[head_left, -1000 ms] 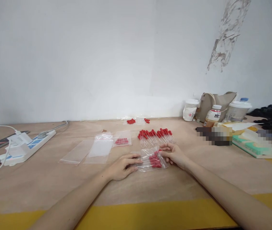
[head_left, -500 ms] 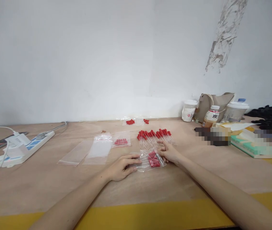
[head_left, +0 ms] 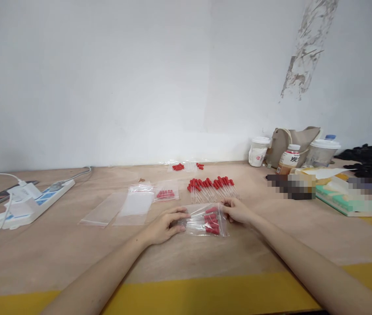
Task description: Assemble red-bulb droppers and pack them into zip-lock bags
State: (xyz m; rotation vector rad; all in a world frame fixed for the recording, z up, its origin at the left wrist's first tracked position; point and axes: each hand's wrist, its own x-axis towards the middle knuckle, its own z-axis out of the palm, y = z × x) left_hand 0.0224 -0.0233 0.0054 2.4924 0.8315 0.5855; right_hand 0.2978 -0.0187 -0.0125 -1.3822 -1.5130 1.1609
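A clear zip bag (head_left: 196, 224) with several red-bulbed droppers (head_left: 212, 218) inside lies flat on the table before me. Its red bulbs are toward the right end, the thin clear stems toward the left. My left hand (head_left: 165, 226) holds the bag's left end between thumb and fingers. At the upper right corner, my right hand (head_left: 237, 211) pinches the bag's edge, fingers curled and fingertips partly hidden. Just behind the bag is a pile of loose red-bulbed droppers (head_left: 210, 186), bulbs pointing away from me.
Left of the pile lie a filled bag (head_left: 166, 192) and flat clear bags (head_left: 135, 208). More red pieces (head_left: 178, 166) lie by the wall. A power strip (head_left: 41, 201) stands at left; a paper cup (head_left: 258, 151), drink bottle (head_left: 289, 158) and green box (head_left: 343, 201) stand at right.
The bag now lies flatter and more stretched out, its droppers more evenly lined up. My right hand has shifted slightly right and closed on the corner; my left has moved slightly left.
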